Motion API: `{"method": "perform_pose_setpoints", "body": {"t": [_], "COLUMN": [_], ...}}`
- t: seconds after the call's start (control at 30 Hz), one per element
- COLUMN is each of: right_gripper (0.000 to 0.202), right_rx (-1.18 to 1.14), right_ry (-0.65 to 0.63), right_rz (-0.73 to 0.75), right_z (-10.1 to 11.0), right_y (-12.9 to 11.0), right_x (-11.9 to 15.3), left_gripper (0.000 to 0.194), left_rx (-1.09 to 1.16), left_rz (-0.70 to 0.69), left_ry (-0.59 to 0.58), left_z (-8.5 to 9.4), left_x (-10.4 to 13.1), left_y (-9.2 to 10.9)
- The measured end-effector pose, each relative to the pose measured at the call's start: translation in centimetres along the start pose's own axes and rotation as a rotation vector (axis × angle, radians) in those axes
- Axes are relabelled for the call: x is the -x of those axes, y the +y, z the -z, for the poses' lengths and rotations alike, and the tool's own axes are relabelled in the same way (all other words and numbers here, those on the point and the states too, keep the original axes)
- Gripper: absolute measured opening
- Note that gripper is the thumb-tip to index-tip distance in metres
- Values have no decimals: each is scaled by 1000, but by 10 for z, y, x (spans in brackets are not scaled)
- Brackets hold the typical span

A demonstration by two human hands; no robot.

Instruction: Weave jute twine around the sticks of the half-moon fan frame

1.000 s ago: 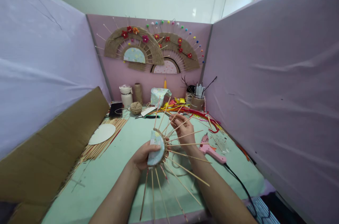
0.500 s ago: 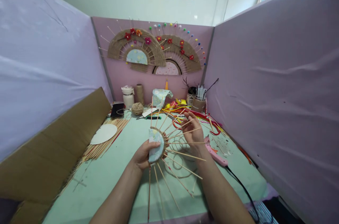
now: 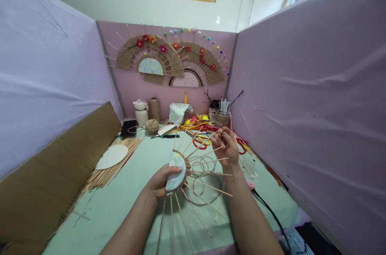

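A half-round piece covered in pale blue patterned cloth has a twine-wrapped curved edge, with several thin sticks fanning out from it. My left hand grips it, thumb across the cloth face and fingers behind. Beyond the stick tips on the right, my right hand is raised with its fingers pinched together near the end of one stick; what lies between them is too small to make out. Loose loops of twine lie on the table under the sticks.
Cardboard stands at the left beside thin sticks and a white oval. A twine ball, jar, pliers, scissors and a pen holder line the back. A black cord runs at the right.
My right hand has moved slightly right, its fingers closing into a pinch. The half-round piece has tilted and shifted a little left and down. The whole view has shifted slightly.
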State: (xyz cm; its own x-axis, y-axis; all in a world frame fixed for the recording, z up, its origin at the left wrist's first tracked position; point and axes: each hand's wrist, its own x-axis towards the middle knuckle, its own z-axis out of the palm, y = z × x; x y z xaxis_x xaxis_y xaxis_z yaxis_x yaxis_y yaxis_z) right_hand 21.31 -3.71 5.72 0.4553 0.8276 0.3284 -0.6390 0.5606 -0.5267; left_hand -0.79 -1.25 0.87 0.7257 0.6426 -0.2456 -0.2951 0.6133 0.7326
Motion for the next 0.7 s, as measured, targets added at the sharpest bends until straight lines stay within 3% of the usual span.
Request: {"method": "perform_pose_setpoints", "body": {"t": [0.17, 0.3, 0.53, 0.7], "right_gripper": [18, 18, 21, 23], "right_rx": [-58, -21, 121, 200], "right_ry": [98, 115, -41, -81], "right_rz": [-148, -268, -543, -529], "right_z": [10, 12, -13, -34], "right_y": [13, 38, 92, 96], "right_x": [-9, -7, 29, 15], "left_gripper": [35, 30, 41, 44], "left_rx": [-52, -103, -80, 52], "left_rz": [14, 14, 8, 84], "left_ry": [-46, -64, -236, -212], "left_z": [-2, -3, -1, -1], "left_x": [2, 6, 14, 12], "left_y": [-1, -4, -7, 0]}}
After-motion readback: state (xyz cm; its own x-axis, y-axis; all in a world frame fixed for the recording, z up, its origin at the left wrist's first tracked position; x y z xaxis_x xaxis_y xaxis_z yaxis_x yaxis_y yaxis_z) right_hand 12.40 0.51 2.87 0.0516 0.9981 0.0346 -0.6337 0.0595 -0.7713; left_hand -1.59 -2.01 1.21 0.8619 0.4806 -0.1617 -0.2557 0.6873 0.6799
